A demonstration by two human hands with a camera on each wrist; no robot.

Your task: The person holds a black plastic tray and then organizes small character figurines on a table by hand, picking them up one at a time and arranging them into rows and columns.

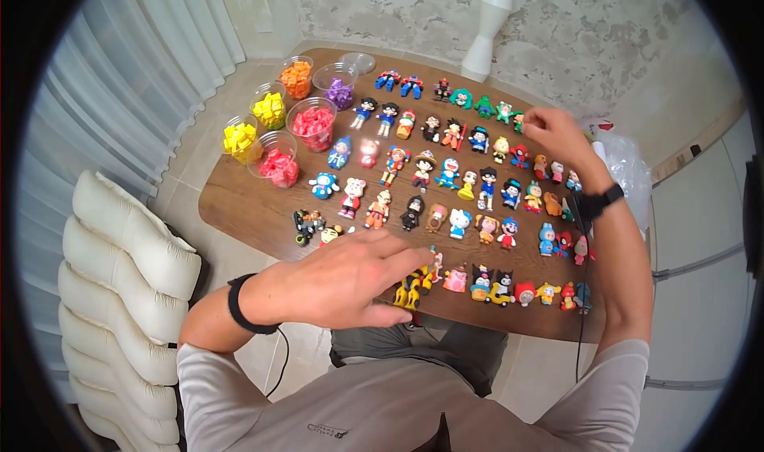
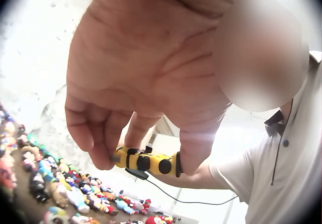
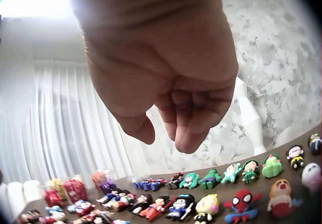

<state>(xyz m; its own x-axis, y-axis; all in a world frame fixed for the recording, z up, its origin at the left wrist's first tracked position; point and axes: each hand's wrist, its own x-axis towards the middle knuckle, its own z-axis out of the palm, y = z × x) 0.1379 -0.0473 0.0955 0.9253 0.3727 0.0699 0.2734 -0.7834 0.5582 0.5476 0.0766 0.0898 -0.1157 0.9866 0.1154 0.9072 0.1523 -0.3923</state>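
My left hand (image 1: 342, 281) is over the near edge of the table, pinching a yellow and black robot figure (image 2: 156, 163) between thumb and fingertips. In the head view, yellow and black parts (image 1: 408, 294) show beside the fingers, partly covered by the hand. My right hand (image 1: 561, 138) hovers above the table's far right side, its fingers loosely curled with nothing between them. Below it in the right wrist view lie green figures, among them a green frog-like figure (image 3: 272, 166), and a Spider-Man figure (image 3: 241, 204).
Rows of small cartoon figures cover the brown table (image 1: 247, 213). Clear cups of yellow pieces (image 1: 239, 138), orange pieces (image 1: 296, 79), purple pieces (image 1: 339, 94) and red pieces (image 1: 313, 124) stand at the left. A padded cream chair (image 1: 127, 253) is further left; a plastic bag (image 1: 625, 165) lies right.
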